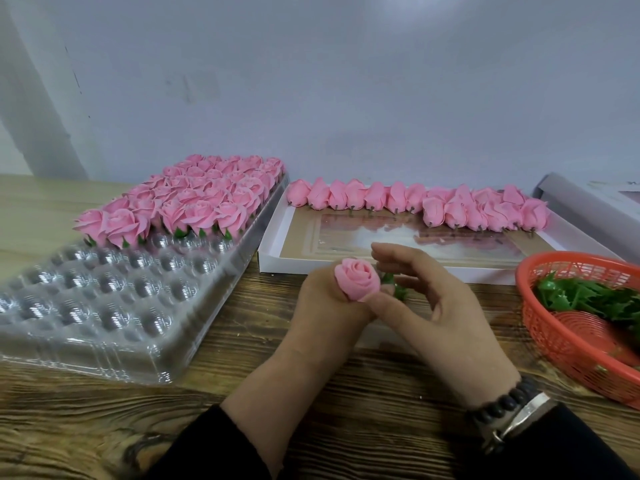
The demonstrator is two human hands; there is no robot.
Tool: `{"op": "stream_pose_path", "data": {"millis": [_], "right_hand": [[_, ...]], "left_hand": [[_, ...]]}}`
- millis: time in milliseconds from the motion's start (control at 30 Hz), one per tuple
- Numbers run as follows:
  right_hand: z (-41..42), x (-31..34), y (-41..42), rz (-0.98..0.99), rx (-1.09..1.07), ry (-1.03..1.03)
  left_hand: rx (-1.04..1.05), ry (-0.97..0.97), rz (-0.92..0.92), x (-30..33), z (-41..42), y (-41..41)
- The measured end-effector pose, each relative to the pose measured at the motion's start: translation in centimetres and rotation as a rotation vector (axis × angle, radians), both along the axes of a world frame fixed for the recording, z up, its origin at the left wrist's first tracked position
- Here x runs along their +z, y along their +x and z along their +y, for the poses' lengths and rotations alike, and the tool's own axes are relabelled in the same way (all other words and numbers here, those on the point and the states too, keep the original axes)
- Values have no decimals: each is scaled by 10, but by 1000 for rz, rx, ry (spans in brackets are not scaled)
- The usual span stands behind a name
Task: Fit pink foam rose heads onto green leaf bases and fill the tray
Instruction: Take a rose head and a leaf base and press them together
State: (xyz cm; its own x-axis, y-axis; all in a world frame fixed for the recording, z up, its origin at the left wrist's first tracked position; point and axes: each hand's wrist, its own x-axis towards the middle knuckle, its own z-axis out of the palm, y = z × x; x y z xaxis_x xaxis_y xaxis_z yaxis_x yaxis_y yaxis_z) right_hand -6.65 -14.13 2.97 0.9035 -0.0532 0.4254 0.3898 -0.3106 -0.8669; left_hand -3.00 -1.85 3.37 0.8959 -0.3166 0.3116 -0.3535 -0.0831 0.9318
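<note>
Head-camera view down onto a wooden worktable (346,393), both hands meeting at centre. Left hand (322,306) curled round a pink foam rose head (356,284), bloom turned up toward the camera, apparently so the underside faces the other hand for fitting. Right hand (426,299) just beside it, thumb touching the rose's lower edge, fingers loosely bent and pinching a green leaf base (394,287) close against the rose. Leaf base mostly hidden by fingers; whether already seated on the rose, impossible to tell. Beaded bracelet and metal watch band (512,410) on the right wrist, dark sleeves on both arms.

To the left, a clear plastic blister tray (104,306): far rows packed with finished roses (194,199) showing green bases beneath, near rows of round pockets unfilled. Probably filled from the far side forward, leaving the near pockets free to reach. Roughly half the tray left to fill.

Behind the hands, a shallow white cardboard box (273,258) with bare rose heads (415,202) lined along its far edge, stubs pointing forward, handy for the left hand. On the right, a red mesh basket (554,341) holding loose green leaf bases (588,296), within easy reach of the right hand.
</note>
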Motion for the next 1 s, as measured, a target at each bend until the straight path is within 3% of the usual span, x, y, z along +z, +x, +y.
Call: {"op": "stream_pose_path", "data": {"millis": [200, 467, 667, 1000], "right_hand": [[1, 1, 1, -169, -49, -67], [-5, 6, -1, -127, 86, -329], [-4, 9, -1, -88, 115, -336], [-4, 8, -1, -44, 25, -307]], "left_hand": [[40, 124, -23, 0, 4, 3], [-86, 180, -19, -1, 10, 4], [-133, 248, -4, -5, 12, 7], [-153, 143, 48, -8, 8, 7]]}}
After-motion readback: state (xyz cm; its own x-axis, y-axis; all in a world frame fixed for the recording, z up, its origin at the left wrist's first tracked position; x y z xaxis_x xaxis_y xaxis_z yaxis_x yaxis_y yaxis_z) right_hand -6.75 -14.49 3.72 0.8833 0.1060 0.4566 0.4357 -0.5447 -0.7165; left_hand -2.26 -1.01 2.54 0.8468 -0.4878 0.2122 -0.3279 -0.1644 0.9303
